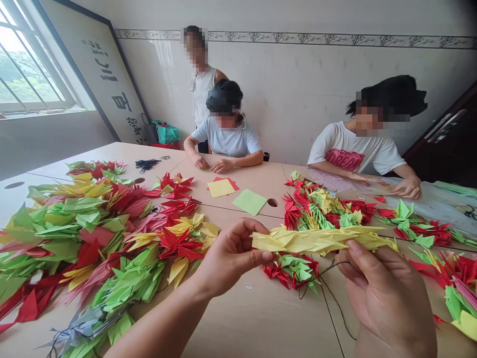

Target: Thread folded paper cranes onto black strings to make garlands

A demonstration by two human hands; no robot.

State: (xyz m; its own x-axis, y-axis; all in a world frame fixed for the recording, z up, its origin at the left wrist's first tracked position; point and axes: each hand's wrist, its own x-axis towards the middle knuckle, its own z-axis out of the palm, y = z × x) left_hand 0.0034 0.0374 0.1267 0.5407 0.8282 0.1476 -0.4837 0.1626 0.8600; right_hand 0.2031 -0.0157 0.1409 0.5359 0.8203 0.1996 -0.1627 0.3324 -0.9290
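A strand of yellow folded-paper pieces [309, 239], nested one into another, stretches level between my hands above the table. My left hand [238, 253] pinches its left end between thumb and fingers. Farther along, my right hand [380, 283] grips the right part, thumb on the near side. A thin black cord [335, 293] hangs by my right hand and loops down toward the table. Below the strand lies a small cluster of red and green folded paper [292, 271].
A large heap of strung paper cranes [74, 223] covers the table's left side. Another colourful pile [324, 204] lies beyond my hands. Green [250, 202] and yellow [221, 188] paper squares lie mid-table. Two people [227, 139] [357, 154] sit opposite; one person [201, 89] stands behind.
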